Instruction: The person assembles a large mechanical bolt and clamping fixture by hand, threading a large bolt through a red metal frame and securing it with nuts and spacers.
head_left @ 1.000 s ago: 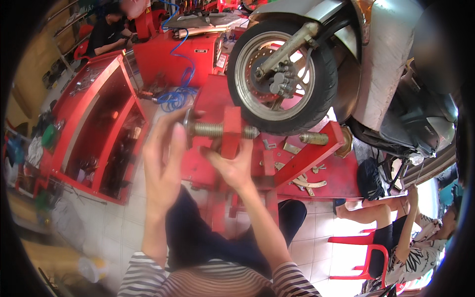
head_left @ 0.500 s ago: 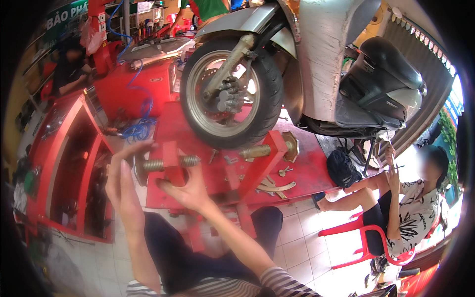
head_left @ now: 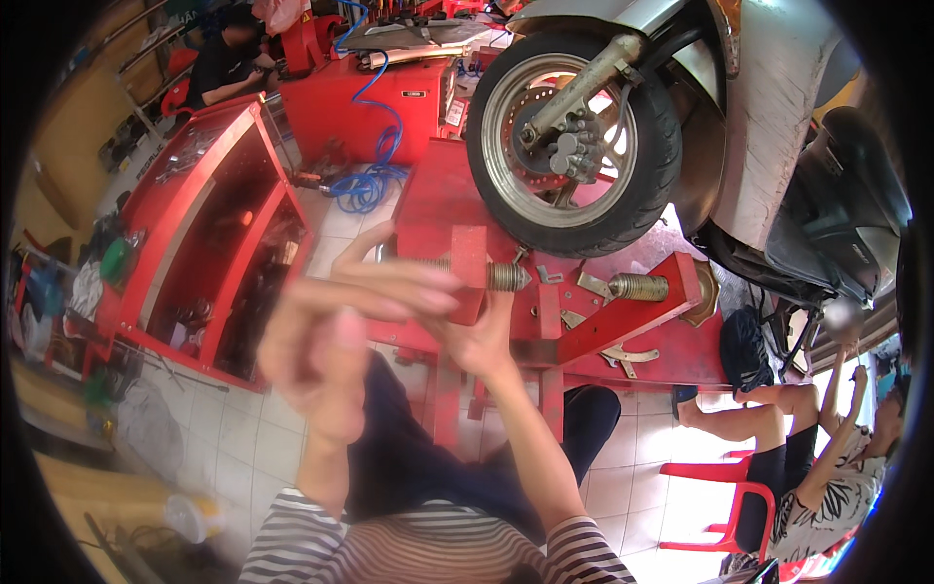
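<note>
A red steel clamp (head_left: 593, 336) stands at the near end of the red lift bench. Two thick threaded screws point inward from its two uprights: the left screw (head_left: 506, 277) and the right screw (head_left: 640, 286). My right hand (head_left: 475, 336) is closed around the lower part of the left upright (head_left: 469, 255), its far fingers hidden. Smeared by motion, my left hand (head_left: 326, 350) is raised in front of the left screw's outer end, fingers stretched to the right and apparently holding nothing. It covers most of that screw's outer end.
A scooter's front wheel (head_left: 574, 146) stands on the bench (head_left: 438, 204) beyond the clamp. Loose metal parts (head_left: 630, 358) lie beside it. A red open cabinet (head_left: 209, 253) and coiled blue hose (head_left: 365, 185) are left. One person sits right on a red chair (head_left: 749, 496); another is far left.
The view has swung left, so the scooter and clamp appear farther right. My left hand has come off the left screw's outer end toward me. My right hand stays at the upright.
</note>
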The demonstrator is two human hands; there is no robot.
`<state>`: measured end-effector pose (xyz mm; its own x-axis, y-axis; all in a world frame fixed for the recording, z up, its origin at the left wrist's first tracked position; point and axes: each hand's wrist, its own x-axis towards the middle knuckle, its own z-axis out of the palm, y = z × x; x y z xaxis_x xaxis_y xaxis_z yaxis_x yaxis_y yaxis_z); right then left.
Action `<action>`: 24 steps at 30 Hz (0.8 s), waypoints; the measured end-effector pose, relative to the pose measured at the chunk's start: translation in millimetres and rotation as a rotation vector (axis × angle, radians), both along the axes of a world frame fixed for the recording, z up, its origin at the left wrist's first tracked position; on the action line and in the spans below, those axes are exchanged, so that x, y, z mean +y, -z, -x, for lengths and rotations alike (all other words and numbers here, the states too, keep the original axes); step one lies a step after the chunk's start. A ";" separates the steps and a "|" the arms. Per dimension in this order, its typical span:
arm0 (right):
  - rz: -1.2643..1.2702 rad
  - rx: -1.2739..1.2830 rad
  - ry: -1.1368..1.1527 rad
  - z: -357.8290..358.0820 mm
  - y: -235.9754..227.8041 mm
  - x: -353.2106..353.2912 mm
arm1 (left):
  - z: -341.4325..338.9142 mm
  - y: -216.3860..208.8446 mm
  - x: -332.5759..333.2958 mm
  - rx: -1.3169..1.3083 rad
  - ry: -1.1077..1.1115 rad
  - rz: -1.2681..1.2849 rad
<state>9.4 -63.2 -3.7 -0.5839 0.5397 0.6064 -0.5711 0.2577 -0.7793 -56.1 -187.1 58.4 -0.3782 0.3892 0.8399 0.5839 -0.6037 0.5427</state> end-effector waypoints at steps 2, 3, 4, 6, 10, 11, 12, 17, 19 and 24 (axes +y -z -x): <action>0.004 -0.089 -0.004 -2.6 2.3 2.3 | 4.1 2.2 1.1 -0.039 -0.336 0.045; -0.002 -0.095 0.000 -3.0 1.1 3.6 | 6.0 0.4 3.4 -0.086 -0.337 0.188; -0.009 -0.100 0.004 -3.4 -1.2 4.6 | 5.8 -1.4 5.5 -0.134 -0.338 0.330; 0.005 -0.100 -0.004 -3.1 -1.3 4.3 | -4.0 -3.6 6.8 -0.243 -0.168 0.246; 0.022 -0.084 -0.027 -2.9 2.1 1.8 | -5.8 3.9 7.1 -0.182 -0.094 -0.119; 0.011 -0.081 -0.026 -3.0 2.4 1.4 | -6.6 4.7 5.5 -0.207 -0.075 -0.196; 0.018 -0.084 -0.021 -2.6 3.2 1.8 | -0.4 4.9 7.5 -0.175 -0.143 -0.209; 0.006 -0.069 -0.005 -0.7 -0.6 4.1 | -4.0 2.7 8.8 -0.171 -0.219 0.199; 0.028 -0.094 -0.018 -1.0 1.0 5.3 | -2.1 2.9 8.3 -0.056 -0.126 0.004; -0.001 -0.091 -0.003 1.3 1.7 7.3 | 2.1 3.3 8.6 -0.110 -0.395 0.175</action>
